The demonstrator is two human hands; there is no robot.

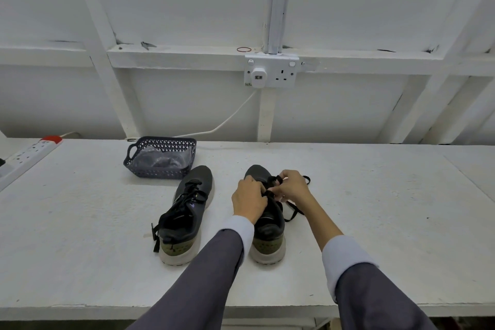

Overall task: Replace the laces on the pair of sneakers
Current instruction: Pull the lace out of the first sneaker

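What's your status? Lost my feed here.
Left hand and right hand pinching black lace over right sneaker. Left sneaker laced, untouched. Nothing blocking.

dark grey sleeves (pixel 203 284), pale blue cuffs (pixel 241 228)

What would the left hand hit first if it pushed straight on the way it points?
Probably the right hand, which sits just ahead of the left hand over the dark grey mesh sneaker; both pinch its black flat lace. Depth between them is unclear.
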